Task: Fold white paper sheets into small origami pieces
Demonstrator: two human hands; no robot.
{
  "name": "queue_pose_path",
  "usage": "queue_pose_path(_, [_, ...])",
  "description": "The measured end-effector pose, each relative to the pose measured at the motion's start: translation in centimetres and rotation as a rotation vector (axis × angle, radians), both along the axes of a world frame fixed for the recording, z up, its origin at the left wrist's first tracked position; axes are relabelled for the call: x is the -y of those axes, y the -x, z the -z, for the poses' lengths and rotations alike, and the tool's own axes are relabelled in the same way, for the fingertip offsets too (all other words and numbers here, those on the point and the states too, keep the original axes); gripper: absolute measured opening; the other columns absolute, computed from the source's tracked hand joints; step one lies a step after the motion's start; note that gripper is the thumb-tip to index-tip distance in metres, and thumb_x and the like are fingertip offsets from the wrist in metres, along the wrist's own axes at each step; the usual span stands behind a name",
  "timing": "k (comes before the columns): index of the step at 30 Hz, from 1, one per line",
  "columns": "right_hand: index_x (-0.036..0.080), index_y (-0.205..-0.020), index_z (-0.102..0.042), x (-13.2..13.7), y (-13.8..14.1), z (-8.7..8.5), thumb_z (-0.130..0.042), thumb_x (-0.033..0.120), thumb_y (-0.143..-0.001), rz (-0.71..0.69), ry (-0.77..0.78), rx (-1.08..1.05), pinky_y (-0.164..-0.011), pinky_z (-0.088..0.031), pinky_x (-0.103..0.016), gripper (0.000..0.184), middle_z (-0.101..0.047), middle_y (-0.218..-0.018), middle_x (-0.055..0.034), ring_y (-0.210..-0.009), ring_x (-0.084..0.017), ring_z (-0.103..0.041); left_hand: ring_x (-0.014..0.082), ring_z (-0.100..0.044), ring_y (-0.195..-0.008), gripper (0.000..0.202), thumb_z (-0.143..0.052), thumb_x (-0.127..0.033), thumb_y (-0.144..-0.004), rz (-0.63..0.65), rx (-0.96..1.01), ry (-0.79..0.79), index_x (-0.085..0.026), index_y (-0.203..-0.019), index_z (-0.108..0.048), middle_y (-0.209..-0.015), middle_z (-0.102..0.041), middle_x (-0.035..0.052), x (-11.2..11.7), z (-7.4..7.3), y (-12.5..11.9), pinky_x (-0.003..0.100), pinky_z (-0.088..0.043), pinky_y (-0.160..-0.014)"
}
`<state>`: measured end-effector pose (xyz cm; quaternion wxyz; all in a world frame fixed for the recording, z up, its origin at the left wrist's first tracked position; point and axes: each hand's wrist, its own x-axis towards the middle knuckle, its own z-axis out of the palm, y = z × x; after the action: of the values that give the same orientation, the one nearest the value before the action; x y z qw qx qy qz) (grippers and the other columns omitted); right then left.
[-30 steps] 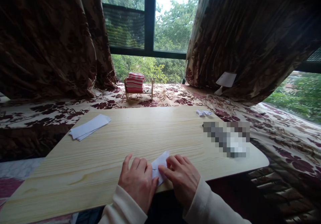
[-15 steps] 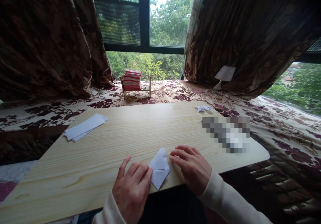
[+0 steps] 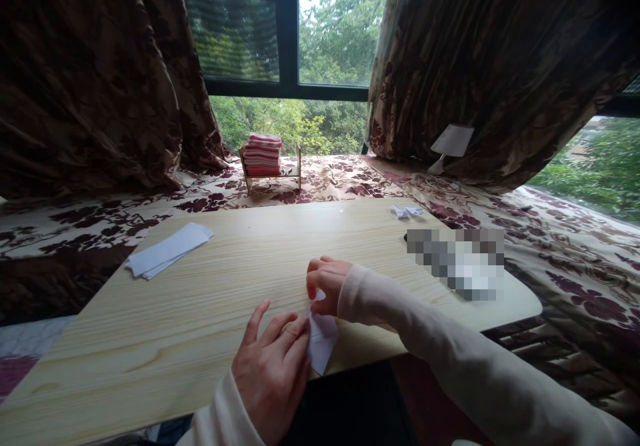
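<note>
A folded sheet of white paper (image 3: pixel 324 339) lies by the near edge of the table, its lower point towards me. My left hand (image 3: pixel 273 363) holds its left side, fingertips pressed on the paper and the little finger raised. My right hand (image 3: pixel 326 287) reaches over the paper's upper point with thumb and curled fingers closed around it. Most of that tip is hidden behind the fingers.
On the wooden table (image 3: pixel 210 319), a stack of white paper strips (image 3: pixel 170 249) lies at the left. Small folded paper pieces (image 3: pixel 407 212) and a blurred-out object (image 3: pixel 453 263) are at the right. Beyond stand a small rack with striped cloths (image 3: pixel 263 155) and a lamp (image 3: pixel 453 141).
My right hand has moved left and away from me, from beside the paper onto its upper point, and its fingers have closed there. My left hand stays at the paper's left side.
</note>
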<state>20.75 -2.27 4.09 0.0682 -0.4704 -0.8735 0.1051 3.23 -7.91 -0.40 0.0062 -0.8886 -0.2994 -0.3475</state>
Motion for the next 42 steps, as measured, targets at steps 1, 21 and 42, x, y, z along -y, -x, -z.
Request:
queue_pose_path(1, [0.017, -0.073, -0.065, 0.1, 0.1, -0.1, -0.067, 0.020, -0.061, 0.000, 0.005, 0.002, -0.070, -0.039, -0.025, 0.013, -0.060, -0.081, -0.0037, -0.079, -0.016, -0.051, 0.0206, -0.053, -0.095, 0.023, -0.049, -0.019, -0.077, 0.001, -0.001, -0.002, -0.020, -0.096, -0.061, -0.100, -0.065, 0.0021, 0.1, 0.0, 0.0, 0.048, -0.018, -0.101])
queue_pose_path(21, [0.019, -0.063, -0.059, 5.5, 1.1, 2.3, -0.055, 0.022, -0.075, 0.273, -0.427, -0.081, -0.063, -0.030, -0.027, 0.014, -0.057, -0.066, -0.0011, -0.067, -0.014, -0.047, 0.0171, -0.051, -0.096, 0.025, -0.044, -0.021, -0.079, -0.047, -0.026, -0.010, -0.021, -0.099, -0.059, -0.098, -0.063, 0.0007, 0.3, 0.2, 0.3, 0.046, -0.016, -0.103])
queue_pose_path(42, [0.019, -0.083, -0.058, 7.2, 2.4, 5.2, -0.047, 0.018, -0.079, 0.321, -0.382, -0.443, -0.067, -0.037, -0.027, 0.012, -0.058, -0.073, -0.0025, -0.071, -0.015, -0.049, 0.0133, -0.053, -0.066, 0.020, -0.041, -0.018, -0.080, -0.057, 0.037, 0.000, -0.020, -0.083, -0.061, -0.062, -0.060, -0.0015, -2.3, -0.5, -0.3, 0.046, -0.023, -0.097])
